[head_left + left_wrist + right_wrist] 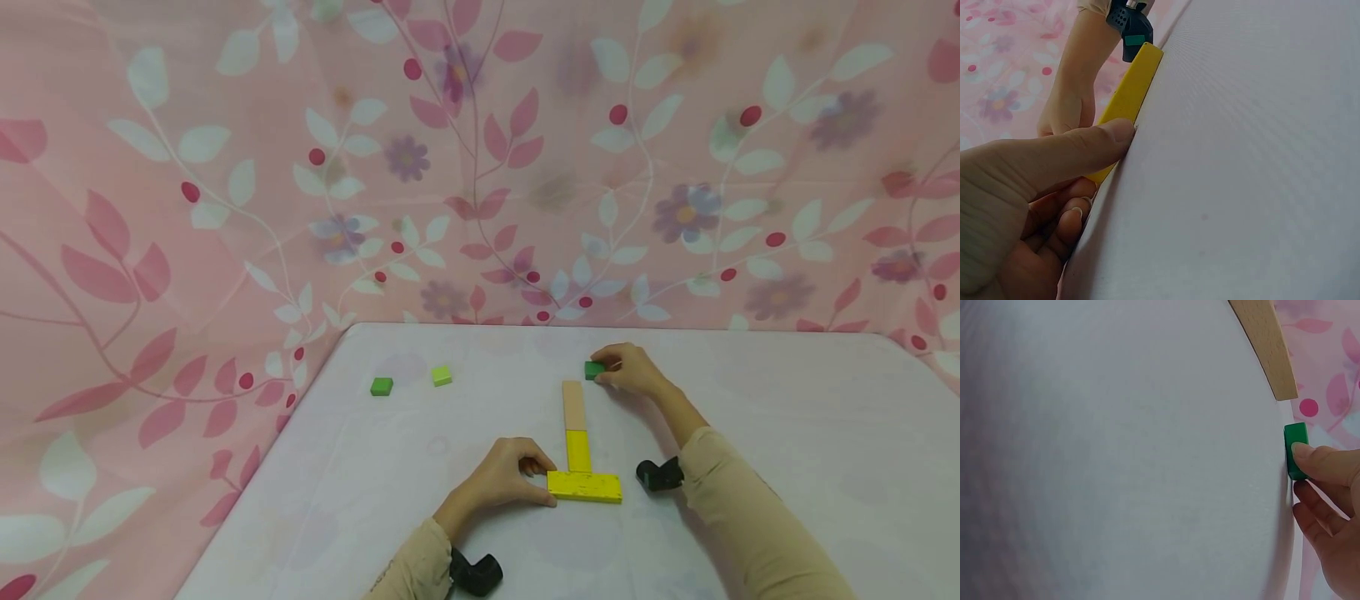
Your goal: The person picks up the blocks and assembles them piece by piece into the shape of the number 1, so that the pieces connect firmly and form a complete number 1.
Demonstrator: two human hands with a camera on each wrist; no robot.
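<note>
My left hand [504,477] grips the left end of a yellow block [584,487] lying crosswise on the table; thumb and fingers also show on it in the left wrist view. Behind that block, a second yellow block [578,451] and a plain wooden block [573,406] run away from me end to end, making a T shape. Just past the wooden block's far end, to its right, my right hand [632,370] pinches a small dark green block [593,370]. In the right wrist view the green block [1296,451] sits apart from the wooden block [1269,350].
Two more small blocks lie at the table's far left: a green block [382,387] and a lime-green block [442,376]. A black wrist device [660,475] sits by the right sleeve, another black device [477,573] by the left. Pink floral cloth [480,167] hangs behind the white-covered table [360,500].
</note>
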